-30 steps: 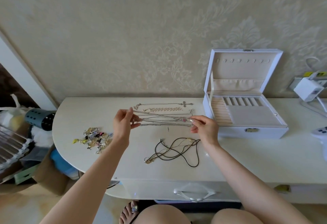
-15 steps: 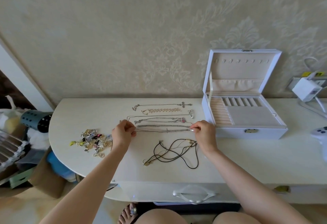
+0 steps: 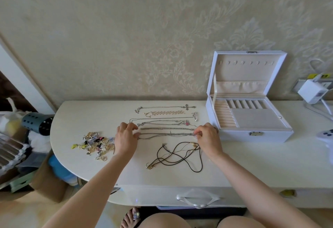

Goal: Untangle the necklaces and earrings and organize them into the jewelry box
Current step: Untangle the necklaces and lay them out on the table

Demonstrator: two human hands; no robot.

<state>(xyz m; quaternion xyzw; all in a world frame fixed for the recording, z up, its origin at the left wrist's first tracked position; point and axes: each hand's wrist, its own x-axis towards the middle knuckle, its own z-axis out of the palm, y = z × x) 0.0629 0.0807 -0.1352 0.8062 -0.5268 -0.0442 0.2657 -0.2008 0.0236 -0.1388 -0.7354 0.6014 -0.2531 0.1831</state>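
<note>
Ends of silver chain (image 3: 165, 135) pinched by left hand (image 3: 126, 138) and right hand (image 3: 207, 137). Risk: an uneven release could slide it onto next chain (image 3: 166, 129) and re-tangle both.

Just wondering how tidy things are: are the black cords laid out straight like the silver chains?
No, the black cords lie in tangled loops on the table, nearer the person than the straightened chains.

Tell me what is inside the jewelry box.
The jewelry box holds no visible jewelry: bare ring rolls, small slots and a flat pad. Whatever lies under the pad or in the lid pocket is hidden.
</note>
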